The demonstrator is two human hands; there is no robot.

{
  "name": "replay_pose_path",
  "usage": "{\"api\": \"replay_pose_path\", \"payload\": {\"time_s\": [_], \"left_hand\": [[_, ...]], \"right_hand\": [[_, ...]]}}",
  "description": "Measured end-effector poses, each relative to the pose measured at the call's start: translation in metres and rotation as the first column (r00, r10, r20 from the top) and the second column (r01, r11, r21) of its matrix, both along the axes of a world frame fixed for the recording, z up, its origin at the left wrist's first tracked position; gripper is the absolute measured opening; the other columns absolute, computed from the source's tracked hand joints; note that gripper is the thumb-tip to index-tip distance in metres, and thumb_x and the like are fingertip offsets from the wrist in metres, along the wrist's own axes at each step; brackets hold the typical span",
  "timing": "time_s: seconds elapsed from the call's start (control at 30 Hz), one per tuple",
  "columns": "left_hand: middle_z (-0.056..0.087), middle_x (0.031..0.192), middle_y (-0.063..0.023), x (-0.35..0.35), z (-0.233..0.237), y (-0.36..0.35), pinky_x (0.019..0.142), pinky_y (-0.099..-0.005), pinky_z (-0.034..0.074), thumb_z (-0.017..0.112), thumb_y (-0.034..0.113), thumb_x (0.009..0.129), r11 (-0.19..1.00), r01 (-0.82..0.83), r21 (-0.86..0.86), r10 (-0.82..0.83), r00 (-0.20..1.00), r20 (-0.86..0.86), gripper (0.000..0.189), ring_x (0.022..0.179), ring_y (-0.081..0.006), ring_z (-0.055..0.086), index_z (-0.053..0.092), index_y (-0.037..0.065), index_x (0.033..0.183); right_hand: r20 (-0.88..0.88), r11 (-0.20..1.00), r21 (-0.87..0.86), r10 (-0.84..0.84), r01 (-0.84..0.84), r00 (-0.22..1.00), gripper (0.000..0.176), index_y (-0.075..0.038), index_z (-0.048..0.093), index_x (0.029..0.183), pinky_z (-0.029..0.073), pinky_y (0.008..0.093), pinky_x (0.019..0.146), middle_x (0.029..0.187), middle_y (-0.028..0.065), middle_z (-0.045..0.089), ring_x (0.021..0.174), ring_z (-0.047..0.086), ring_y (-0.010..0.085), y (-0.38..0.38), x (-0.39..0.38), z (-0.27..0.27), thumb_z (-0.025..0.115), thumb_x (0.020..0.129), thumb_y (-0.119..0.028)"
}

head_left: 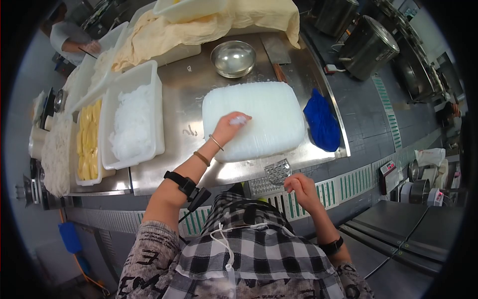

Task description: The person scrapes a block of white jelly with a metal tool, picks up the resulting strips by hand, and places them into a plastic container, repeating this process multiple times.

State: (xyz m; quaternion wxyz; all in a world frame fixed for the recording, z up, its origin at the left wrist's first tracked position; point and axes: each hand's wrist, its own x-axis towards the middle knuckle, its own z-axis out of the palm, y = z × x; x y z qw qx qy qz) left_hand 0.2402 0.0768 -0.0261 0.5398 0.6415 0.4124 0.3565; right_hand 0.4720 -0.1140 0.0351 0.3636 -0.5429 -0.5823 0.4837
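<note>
- The white block (269, 119), a big pale translucent slab with rounded corners, lies flat on the steel table (184, 94), close to the table's near edge.
- The left hand (228, 127) rests on the block's left part, near its middle, with the wrist over the block's near-left corner.
- Its fingers (234, 118) are curled in around a clump of white shreds (239, 120). The clump sits at the fingertips and touches the block's top.
- The right hand (300, 187) hangs off the table's near edge, clear of the block and below its near-right side.
- The thumb and fingertips (290, 183) of the right hand pinch the lower end of a perforated scraper (278, 172). Its holed metal blade points up towards the block, just short of the block's near edge.
- A white tray (154, 99) heaped with the same white shreds stands to the left of the block, apart from it.
- A second tray (89, 144), further left, holds yellow strips.
- A steel bowl (233, 59) stands behind the block, with a cleaver (276, 50) just to its right.
- A blue cloth (321, 124) lies crumpled just beside the block's right end.
- A cream cloth (164, 32) drapes over containers at the back.
- Another person's hand (92, 47) works at the far left.
</note>
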Motion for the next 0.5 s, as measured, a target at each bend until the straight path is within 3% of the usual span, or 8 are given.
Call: {"api": "replay_pose_path", "payload": {"time_s": [0.03,0.07,0.13,0.23,0.3,0.37,0.5], "left_hand": [[0.059,0.092,-0.0105,-0.002,0.006,0.005,0.080,-0.0309,0.045,0.049,0.009,0.082,0.983,-0.088,-0.159,0.120,0.971,0.207,0.011,0.085,-0.0215,0.057,0.052,0.002,0.089],[0.059,0.092,-0.0105,-0.004,0.010,0.011,0.080,-0.0309,0.045,0.049,0.009,0.082,0.984,-0.086,-0.156,0.118,0.971,0.206,0.011,0.085,-0.0215,0.057,0.052,0.002,0.089],[0.059,0.087,-0.0137,-0.013,0.019,0.030,0.077,-0.0342,0.046,0.048,0.013,0.084,0.822,-0.025,-0.569,0.410,0.719,0.561,0.014,0.083,-0.0243,0.058,0.050,0.001,0.090],[0.059,0.085,-0.0133,-0.026,0.041,0.062,0.076,-0.0367,0.046,0.049,0.019,0.084,0.869,-0.037,-0.494,0.360,0.732,0.579,0.017,0.084,-0.0256,0.057,0.049,0.003,0.089],[0.059,0.085,-0.0128,-0.033,0.077,0.075,0.078,-0.0377,0.046,0.050,0.021,0.084,0.904,-0.024,-0.427,0.295,0.758,0.581,0.019,0.086,-0.0254,0.057,0.050,0.003,0.088],[0.059,0.083,-0.0115,-0.040,0.120,0.084,0.073,-0.0339,0.046,0.050,0.019,0.084,0.969,-0.011,-0.249,0.156,0.803,0.575,0.016,0.082,-0.0228,0.057,0.050,0.004,0.089],[0.059,0.083,-0.0102,-0.071,0.198,0.095,0.074,-0.0338,0.046,0.050,0.021,0.084,0.994,-0.082,-0.071,0.108,0.840,0.531,0.018,0.082,-0.0212,0.057,0.050,0.004,0.089]], "right_hand": [[0.000,0.999,-0.004,-0.032,0.032,0.999,0.017,0.000,0.053,0.080,0.043,0.0226,0.056,0.070,0.0055,0.057,0.058,0.052,0.0101,-0.001,0.000,0.000,0.041,0.085,-0.010],[-0.002,0.999,-0.002,-0.034,0.034,0.999,0.017,0.000,0.053,0.080,0.043,0.0226,0.056,0.070,0.0055,0.057,0.058,0.052,0.0101,-0.002,0.000,0.000,0.041,0.085,-0.010],[-0.017,0.998,-0.003,-0.067,0.067,0.998,0.017,0.000,0.053,0.080,0.042,0.0226,0.056,0.070,0.0054,0.057,0.058,0.052,0.0102,-0.003,-0.002,-0.003,0.041,0.086,-0.011],[-0.019,0.997,0.003,-0.072,0.073,0.997,0.017,0.000,0.053,0.079,0.042,0.0226,0.055,0.069,0.0054,0.057,0.057,0.051,0.0100,0.001,-0.005,-0.002,0.041,0.085,-0.010],[-0.014,0.997,0.006,-0.070,0.070,0.997,0.017,0.000,0.053,0.079,0.042,0.0225,0.055,0.069,0.0052,0.057,0.057,0.052,0.0100,0.004,-0.006,-0.002,0.041,0.085,-0.010],[-0.009,0.998,0.009,-0.067,0.067,0.998,0.017,0.000,0.053,0.078,0.042,0.0224,0.055,0.068,0.0051,0.057,0.057,0.052,0.0100,0.007,-0.007,0.000,0.040,0.085,-0.010],[-0.022,0.998,0.021,-0.055,0.055,0.998,0.018,0.000,0.053,0.078,0.042,0.0223,0.055,0.069,0.0054,0.057,0.057,0.051,0.0101,0.013,-0.010,0.006,0.040,0.085,-0.009]]}}
